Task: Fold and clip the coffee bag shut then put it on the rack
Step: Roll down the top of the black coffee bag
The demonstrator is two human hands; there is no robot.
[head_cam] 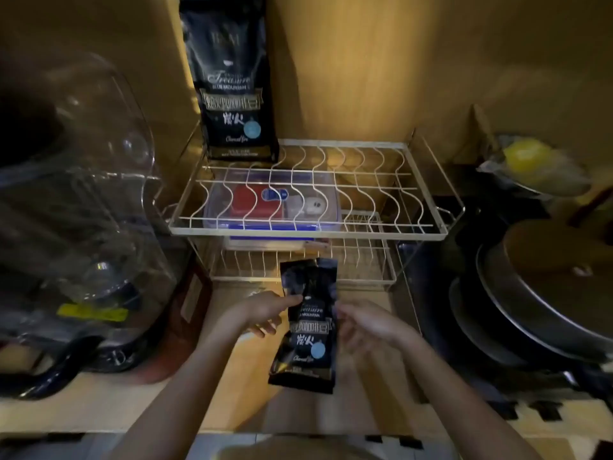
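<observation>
Coffee bag [306, 322] stands upright on counter [232, 370] just in front of wire rack [308, 190], long axis vertical, top unfolded, no clip visible. Btwn both hands: left hand [262, 313] touches its upper left edge, fingers curled; right hand [368, 323] open, blurred, just beside.

A wire rack [308, 229] stands at the back middle of the tabletop [232, 370], with a second coffee bag [232, 84] upright on the rear left corner of its upper tier and a lidded box [272, 207] beneath that tier. In front of the rack, a coffee bag [306, 327] sits between the left hand [262, 312] and the right hand [368, 322]. A clear jug [76, 200] lies left of the rack, stacked pans [537, 303] right of it.
</observation>
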